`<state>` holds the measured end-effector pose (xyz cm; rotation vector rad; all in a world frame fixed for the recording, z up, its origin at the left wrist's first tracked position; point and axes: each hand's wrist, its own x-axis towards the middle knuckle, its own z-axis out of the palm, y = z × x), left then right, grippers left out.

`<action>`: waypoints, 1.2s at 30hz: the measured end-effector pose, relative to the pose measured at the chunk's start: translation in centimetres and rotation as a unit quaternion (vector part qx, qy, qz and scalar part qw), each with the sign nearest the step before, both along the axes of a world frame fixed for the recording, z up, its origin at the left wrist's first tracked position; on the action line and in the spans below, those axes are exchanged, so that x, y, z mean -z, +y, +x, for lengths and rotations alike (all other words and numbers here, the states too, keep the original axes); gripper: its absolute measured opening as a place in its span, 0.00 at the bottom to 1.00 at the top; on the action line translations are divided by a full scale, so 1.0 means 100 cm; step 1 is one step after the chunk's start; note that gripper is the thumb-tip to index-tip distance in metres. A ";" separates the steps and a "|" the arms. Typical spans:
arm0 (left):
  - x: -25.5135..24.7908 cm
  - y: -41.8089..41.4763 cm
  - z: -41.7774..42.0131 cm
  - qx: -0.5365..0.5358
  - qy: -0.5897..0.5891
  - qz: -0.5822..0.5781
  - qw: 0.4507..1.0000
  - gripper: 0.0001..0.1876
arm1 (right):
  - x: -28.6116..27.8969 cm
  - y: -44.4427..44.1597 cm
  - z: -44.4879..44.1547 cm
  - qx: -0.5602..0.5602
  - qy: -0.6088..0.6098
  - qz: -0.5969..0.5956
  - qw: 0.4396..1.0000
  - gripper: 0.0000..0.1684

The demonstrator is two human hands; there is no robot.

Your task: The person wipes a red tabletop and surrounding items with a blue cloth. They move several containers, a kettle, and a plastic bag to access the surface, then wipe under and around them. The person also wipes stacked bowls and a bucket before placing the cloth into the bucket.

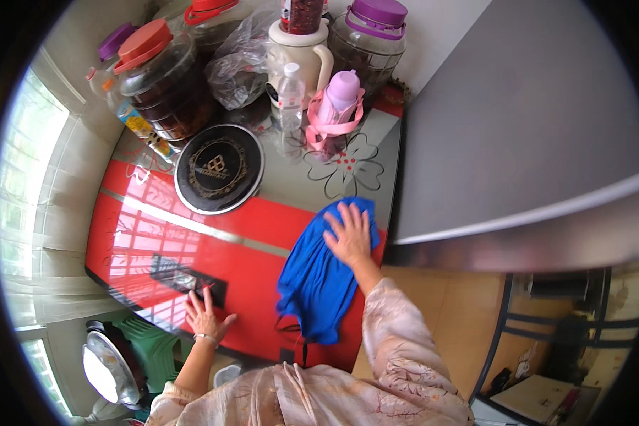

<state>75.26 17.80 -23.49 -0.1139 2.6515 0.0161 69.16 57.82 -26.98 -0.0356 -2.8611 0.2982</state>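
A blue cloth [319, 277], loosely folded lengthwise, lies along the right side of a glossy red and grey table [255, 277]. My right hand [350, 234] rests on its far end, palm down with the fingers spread. Toward the table's near left edge, my left hand [206, 317] is spread over the red top and holds nothing. Its fingertips are at a dark rectangular panel [218, 292] in the tabletop. Dark cords [293, 327] show beside the cloth's near end.
A round black lid-like disc [219, 169] lies mid-table. Behind stand large glass jars [165, 88], a cream jug [311, 58], a plastic bottle [291, 101] and a pink flask [341, 98]. A grey cabinet-like appliance [511, 122] borders the right side; green stools [146, 346] stand lower left.
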 end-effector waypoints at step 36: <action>-0.003 0.031 -0.013 -0.039 -0.060 -0.034 0.997 0.67 | 0.026 0.210 -0.233 0.230 0.038 0.039 0.972 0.24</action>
